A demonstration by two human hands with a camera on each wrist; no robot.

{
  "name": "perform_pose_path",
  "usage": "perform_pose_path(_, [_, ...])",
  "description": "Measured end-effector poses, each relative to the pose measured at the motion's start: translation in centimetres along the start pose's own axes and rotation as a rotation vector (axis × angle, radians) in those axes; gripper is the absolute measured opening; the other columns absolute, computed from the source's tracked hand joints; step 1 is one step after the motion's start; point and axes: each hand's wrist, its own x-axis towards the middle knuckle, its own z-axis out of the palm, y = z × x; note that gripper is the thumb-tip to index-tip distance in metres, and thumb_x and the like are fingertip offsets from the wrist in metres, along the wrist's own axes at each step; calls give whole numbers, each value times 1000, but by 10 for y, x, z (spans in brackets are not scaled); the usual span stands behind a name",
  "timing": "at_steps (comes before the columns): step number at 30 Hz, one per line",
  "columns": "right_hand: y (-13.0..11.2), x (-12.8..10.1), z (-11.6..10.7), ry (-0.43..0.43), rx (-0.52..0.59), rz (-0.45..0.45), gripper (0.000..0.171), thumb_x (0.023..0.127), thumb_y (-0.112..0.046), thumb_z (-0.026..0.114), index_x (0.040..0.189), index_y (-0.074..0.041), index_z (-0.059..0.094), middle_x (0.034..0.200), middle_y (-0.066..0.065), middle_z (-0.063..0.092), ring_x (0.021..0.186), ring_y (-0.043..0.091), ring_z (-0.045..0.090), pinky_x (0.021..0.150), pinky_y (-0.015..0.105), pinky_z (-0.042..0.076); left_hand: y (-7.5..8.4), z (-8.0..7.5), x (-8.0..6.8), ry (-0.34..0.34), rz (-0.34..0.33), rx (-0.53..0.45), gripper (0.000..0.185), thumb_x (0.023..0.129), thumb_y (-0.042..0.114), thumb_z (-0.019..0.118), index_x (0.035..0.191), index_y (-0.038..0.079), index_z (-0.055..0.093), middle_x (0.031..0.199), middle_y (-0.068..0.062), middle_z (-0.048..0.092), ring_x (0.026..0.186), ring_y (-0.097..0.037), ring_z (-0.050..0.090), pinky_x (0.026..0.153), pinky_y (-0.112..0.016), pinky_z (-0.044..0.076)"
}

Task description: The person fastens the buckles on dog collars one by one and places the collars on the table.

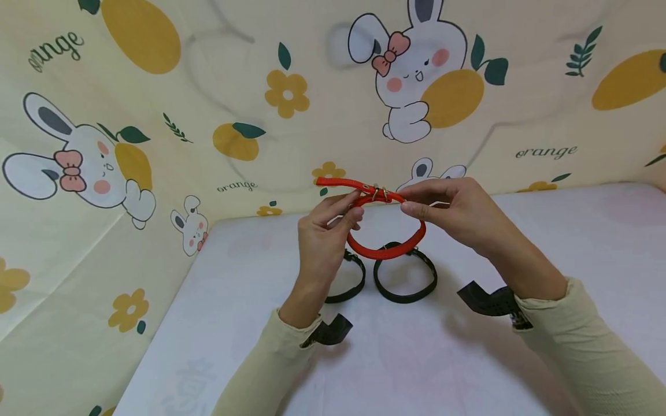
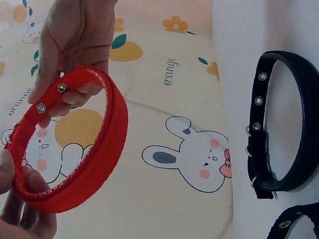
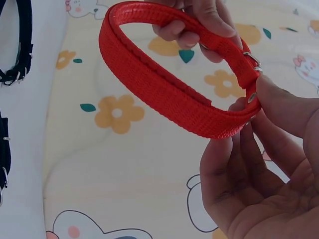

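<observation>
A red collar with metal eyelets and a buckle is held up in a loop above the table. Its loose strap end points left in the head view. My left hand pinches the collar near the buckle on the left side. On the other side, my right hand grips the band between thumb and fingers. In the right wrist view the red band curves between both hands. Two black collars lie below on the table: one black collar just under the red one, another black collar partly hidden behind my left wrist.
A white-covered table stretches beneath the hands. Behind it hangs a cream cloth printed with rabbits, oranges and flowers. Black strips stick out from both sleeve cuffs, one strip at the left and another strip at the right.
</observation>
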Motion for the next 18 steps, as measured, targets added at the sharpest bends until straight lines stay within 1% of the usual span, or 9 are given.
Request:
perform_pose_path(3, [0,-1,1,-4,5,-14,37,93,-36,70,123,-14,71,121,7,68,110,24,62,86,31,52,0,0,0,0,16,9,30,88,5,71,119,4,72,112,-14,70,76,-20,66,71,-19,57])
perform_pose_path(6, [0,-1,1,-6,9,-20,36,93,-35,70,122,-14,71,121,6,68,110,22,61,85,28,53,0,0,-1,-20,42,26,29,89,4,71,118,3,72,113,-14,68,75,-15,64,69,-18,56])
perform_pose_path(9, [0,-1,0,0,9,-22,36,92,-34,71,121,-14,72,120,6,69,111,21,59,83,25,53,0,0,-1,-37,64,37,29,89,2,70,117,3,72,112,-14,67,76,-16,64,70,-19,56])
perform_pose_path(12, [0,-1,1,13,10,-14,34,92,-33,72,120,-15,73,119,5,69,110,19,58,83,24,53,0,0,-1,-47,60,40,28,89,3,70,117,3,73,112,-14,67,79,-21,66,73,-23,59])
perform_pose_path(15, [-1,-1,1,28,16,2,32,92,-32,71,121,-16,72,120,4,69,109,19,58,87,27,52,0,-1,1,-55,15,40,31,90,9,71,120,5,72,113,-12,70,83,-26,69,78,-27,60])
perform_pose_path(18, [-1,0,0,38,22,15,32,94,-31,69,123,-16,71,121,4,67,110,20,57,89,30,51,0,-3,2,-62,-70,19,33,91,15,72,124,11,70,117,-7,71,86,-25,71,85,-29,59])
